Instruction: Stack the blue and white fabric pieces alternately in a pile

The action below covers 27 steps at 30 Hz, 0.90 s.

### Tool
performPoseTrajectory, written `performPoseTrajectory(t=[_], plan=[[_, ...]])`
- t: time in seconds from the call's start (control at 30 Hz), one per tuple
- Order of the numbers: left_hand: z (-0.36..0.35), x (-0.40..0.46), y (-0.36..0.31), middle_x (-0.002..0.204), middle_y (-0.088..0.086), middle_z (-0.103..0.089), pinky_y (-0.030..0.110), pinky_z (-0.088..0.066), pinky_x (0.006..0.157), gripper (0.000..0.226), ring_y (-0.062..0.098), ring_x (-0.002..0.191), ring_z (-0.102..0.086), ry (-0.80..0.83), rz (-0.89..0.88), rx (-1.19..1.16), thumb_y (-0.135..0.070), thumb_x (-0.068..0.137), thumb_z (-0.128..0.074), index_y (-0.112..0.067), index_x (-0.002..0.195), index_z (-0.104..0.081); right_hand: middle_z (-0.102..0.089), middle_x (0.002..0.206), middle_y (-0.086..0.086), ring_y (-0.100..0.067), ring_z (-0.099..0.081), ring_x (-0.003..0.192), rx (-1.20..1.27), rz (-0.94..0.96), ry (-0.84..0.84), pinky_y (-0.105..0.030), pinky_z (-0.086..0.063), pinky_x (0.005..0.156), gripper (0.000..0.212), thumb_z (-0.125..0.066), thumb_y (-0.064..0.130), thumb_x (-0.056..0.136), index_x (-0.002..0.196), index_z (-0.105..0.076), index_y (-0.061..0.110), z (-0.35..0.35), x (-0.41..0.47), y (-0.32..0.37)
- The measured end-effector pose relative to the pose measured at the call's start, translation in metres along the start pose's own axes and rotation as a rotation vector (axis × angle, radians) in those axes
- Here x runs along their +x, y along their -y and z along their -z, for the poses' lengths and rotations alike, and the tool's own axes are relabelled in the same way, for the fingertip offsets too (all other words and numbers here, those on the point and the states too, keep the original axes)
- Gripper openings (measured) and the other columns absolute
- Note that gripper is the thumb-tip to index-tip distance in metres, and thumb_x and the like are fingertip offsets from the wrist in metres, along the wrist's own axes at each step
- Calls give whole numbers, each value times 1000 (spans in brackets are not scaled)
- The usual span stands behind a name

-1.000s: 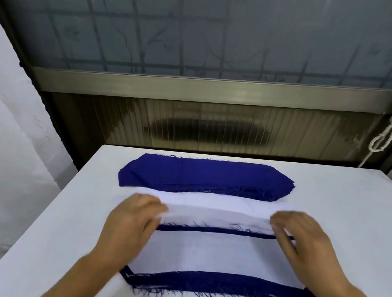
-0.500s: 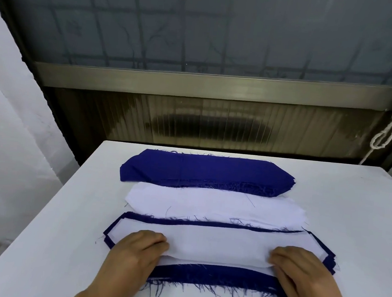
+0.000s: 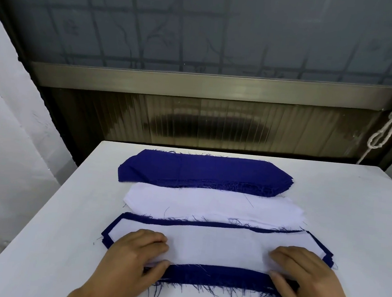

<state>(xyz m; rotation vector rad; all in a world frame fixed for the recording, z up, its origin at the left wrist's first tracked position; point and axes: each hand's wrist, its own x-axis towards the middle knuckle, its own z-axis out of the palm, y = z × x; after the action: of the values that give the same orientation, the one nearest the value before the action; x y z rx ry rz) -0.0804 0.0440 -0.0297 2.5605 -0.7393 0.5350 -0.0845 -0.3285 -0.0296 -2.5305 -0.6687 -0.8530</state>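
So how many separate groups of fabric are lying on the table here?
3: a blue stack farthest from the person, a white stack in the middle, and the mixed pile nearest, white on top, under both hands. How many pieces each holds cannot be told.
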Motion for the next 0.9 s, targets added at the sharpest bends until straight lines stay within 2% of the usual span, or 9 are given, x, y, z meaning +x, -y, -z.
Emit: performPoseTrajectory(t=[0.1, 0.2, 0.3, 0.4, 0.53, 0.63, 0.77, 0.9], plan=[[2, 13, -9, 107, -21, -65, 16, -46, 83, 33, -5, 97, -57, -18, 75, -17, -52, 90, -54, -26, 96, -75, -70, 98, 4, -13, -62, 89, 7, -34, 55, -22, -46, 81, 38, -46, 38, 96, 91, -76, 15, 4, 18, 14], [-5, 37, -28, 102, -22, -62, 14, -46, 77, 21, -4, 91, -54, -17, 73, -40, -38, 93, -53, -27, 95, -71, -68, 104, 4, -15, -65, 89, 11, -26, 148, -21, -48, 81, 15, -64, 14, 86, 96, -74, 16, -8, 41, 36], [-18, 51, -40, 95, -19, -59, 18, -48, 66, 8, 2, 81, -53, 51, 81, 7, -24, 89, -64, -26, 95, -69, -67, 100, 4, -18, -65, 83, 39, -81, 257, -25, -54, 72, 30, -74, -2, 74, 98, -74, 15, -25, 55, 51], [-23, 46, -34, 94, -16, -59, 19, -49, 63, 10, 4, 80, -54, 91, 141, 31, -24, 87, -69, -26, 97, -71, -64, 95, 4, -21, -62, 78, 0, -168, 315, -32, -54, 68, 23, -71, 3, 80, 98, -73, 17, -31, 50, 43], [-17, 32, -14, 99, -17, -60, 21, -53, 66, 16, 3, 84, -56, 47, 219, 23, -23, 87, -70, -25, 104, -71, -64, 92, 1, -23, -64, 75, -87, -394, 240, -32, -54, 59, 16, -74, 7, 81, 95, -75, 15, -13, 31, 13], [-12, 25, -3, 98, -18, -59, 21, -53, 66, 17, 3, 85, -56, 31, 297, 27, -21, 87, -71, -24, 104, -72, -65, 98, -7, -33, -65, 76, -173, -529, 232, -38, -54, 56, 18, -72, 7, 83, 99, -75, 12, -3, 24, -4], [-8, 22, 3, 98, -18, -59, 18, -48, 65, 17, 5, 85, -55, 41, 346, 59, -19, 87, -71, -24, 103, -72, -64, 107, -8, -35, -64, 82, -201, -570, 287, -41, -54, 61, 21, -65, 9, 88, 106, -73, 14, -3, 23, -6], [-3, 22, 6, 95, -14, -62, 24, -53, 62, 20, 10, 82, -58, 35, 353, 106, -8, 84, -71, -20, 100, -73, -63, 105, -6, -33, -64, 77, -218, -568, 339, -37, -52, 57, 23, -64, 5, 86, 105, -72, 15, -2, 24, -7]])
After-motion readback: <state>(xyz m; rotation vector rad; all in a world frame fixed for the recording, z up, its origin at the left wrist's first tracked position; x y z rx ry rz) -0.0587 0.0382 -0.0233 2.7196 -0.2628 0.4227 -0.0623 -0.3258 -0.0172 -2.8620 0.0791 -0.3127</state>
